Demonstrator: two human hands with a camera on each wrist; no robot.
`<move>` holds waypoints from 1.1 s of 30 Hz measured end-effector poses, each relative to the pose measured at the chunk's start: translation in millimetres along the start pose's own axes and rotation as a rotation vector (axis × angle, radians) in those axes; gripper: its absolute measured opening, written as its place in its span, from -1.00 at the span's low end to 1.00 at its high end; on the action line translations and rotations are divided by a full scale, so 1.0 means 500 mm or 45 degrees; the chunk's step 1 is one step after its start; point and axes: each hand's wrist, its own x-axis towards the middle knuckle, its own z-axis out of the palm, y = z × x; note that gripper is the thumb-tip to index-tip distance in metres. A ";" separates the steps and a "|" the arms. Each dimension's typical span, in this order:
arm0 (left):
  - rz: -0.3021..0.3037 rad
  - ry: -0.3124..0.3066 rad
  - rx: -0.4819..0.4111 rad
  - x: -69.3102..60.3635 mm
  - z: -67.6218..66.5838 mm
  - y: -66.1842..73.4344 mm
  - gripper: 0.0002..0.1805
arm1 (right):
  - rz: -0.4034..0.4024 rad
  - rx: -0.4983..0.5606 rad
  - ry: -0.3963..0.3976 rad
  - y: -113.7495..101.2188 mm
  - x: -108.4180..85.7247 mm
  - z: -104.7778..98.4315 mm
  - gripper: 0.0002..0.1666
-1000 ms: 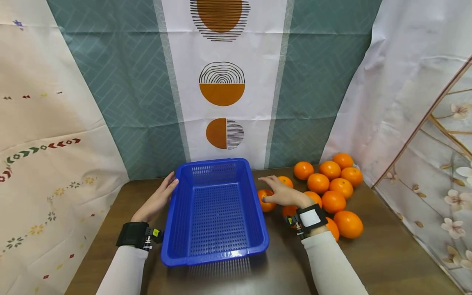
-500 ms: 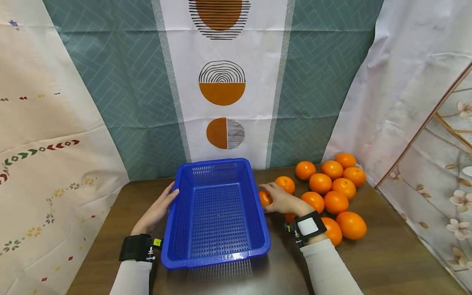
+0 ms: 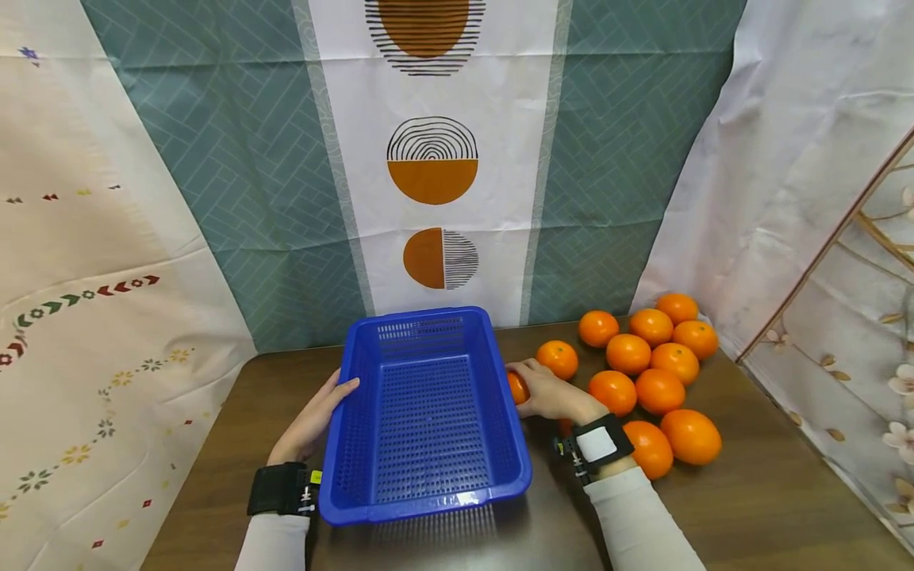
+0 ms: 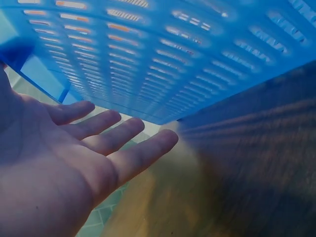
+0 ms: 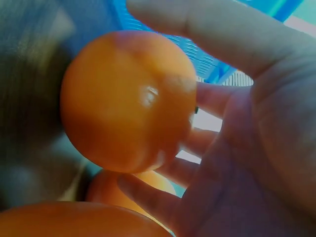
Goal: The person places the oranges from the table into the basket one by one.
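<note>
A blue plastic basket (image 3: 428,428) with perforated walls and floor sits on the wooden table. At its left rim, my left hand (image 3: 317,420) rests with the thumb over the edge; the left wrist view shows its fingers (image 4: 133,158) extended beside the slotted outer wall. Just right of the basket, my right hand (image 3: 546,392) grips an orange (image 3: 517,388). In the right wrist view the thumb (image 5: 217,29) lies along one side of this orange (image 5: 128,98) and the other fingers curl behind it. Part of the fruit is hidden by the hand in the head view.
Several more oranges (image 3: 657,390) lie grouped to the right on the table (image 3: 757,476). One orange (image 3: 558,360) sits just behind my right hand, and another is partly hidden under the right wrist. A patterned cloth (image 3: 443,159) hangs behind the table.
My right hand has lowered from hovering with spread fingers and closed around the orange beside the basket. My left thumb reaches further over the basket's rim. The view has shifted slightly.
</note>
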 end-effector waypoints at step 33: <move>-0.024 -0.006 -0.171 0.000 0.012 -0.005 -0.29 | -0.022 -0.142 0.189 -0.004 0.005 0.009 -0.24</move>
